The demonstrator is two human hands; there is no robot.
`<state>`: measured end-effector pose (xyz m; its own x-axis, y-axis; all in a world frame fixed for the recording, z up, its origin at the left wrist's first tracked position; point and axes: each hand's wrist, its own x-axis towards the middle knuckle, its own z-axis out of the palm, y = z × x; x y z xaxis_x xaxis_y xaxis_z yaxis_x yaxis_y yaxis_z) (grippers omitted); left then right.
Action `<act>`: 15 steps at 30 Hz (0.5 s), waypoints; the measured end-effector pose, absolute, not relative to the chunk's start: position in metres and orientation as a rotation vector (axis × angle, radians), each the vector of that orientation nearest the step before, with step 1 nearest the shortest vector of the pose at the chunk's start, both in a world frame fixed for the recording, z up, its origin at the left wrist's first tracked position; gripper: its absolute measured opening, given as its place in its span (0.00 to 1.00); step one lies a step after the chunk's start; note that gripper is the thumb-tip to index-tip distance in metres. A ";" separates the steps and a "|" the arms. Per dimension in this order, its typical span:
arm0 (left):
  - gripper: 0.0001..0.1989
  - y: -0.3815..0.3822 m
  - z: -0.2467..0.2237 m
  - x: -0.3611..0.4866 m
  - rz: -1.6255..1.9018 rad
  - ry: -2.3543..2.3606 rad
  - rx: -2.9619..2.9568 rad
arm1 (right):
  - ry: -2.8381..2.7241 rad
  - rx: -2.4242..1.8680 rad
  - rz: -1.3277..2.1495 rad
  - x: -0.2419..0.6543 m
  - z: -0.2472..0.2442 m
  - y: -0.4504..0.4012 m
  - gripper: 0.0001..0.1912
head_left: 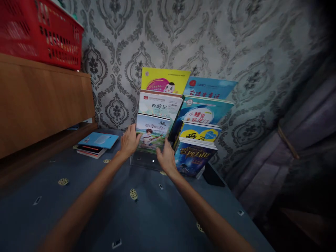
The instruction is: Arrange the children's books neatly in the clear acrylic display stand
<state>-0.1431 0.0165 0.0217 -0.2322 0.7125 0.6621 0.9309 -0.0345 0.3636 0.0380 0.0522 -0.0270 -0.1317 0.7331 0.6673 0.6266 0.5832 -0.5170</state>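
Note:
A book with a cartoon figure playing a guitar on its cover [152, 131] stands upright at the front of the left row of books. My left hand [129, 140] is closed on its left edge, with the thumb toward the cover. At the lower right edge my right hand [167, 156] grips the same book, its fingers partly hidden behind. Behind it rise a white book [160, 105] and a taller yellow book [165, 78]. A clear stand [144, 161] shows below the held book.
To the right, a second row steps up from a dark blue book [195, 157] to a light blue one [211, 85]. Stacked books [98, 140] lie at left near a wooden cabinet [44, 105] bearing a red basket [60, 45]. A curtain [278, 168] hangs at right.

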 end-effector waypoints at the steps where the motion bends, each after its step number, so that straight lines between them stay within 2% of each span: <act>1: 0.17 0.016 0.023 -0.143 -1.111 -1.979 -1.754 | -1.822 -1.111 0.143 0.037 -0.028 0.053 0.36; 5: 0.17 0.013 0.026 -0.142 -1.048 -2.009 -1.784 | -1.785 -1.119 0.183 0.035 -0.032 0.057 0.39; 11: 0.13 0.013 0.024 -0.143 -1.109 -2.010 -1.790 | -1.732 -1.039 0.163 0.035 -0.038 0.064 0.37; 15: 0.16 0.015 0.021 -0.142 -1.186 -1.997 -1.793 | -1.691 -1.103 0.211 0.035 -0.037 0.065 0.36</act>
<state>-0.1423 0.0148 0.0206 -0.2394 0.7397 0.6289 0.9062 -0.0623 0.4182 0.0345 0.0647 -0.0373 -0.0167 0.7463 0.6654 0.5600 0.5584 -0.6121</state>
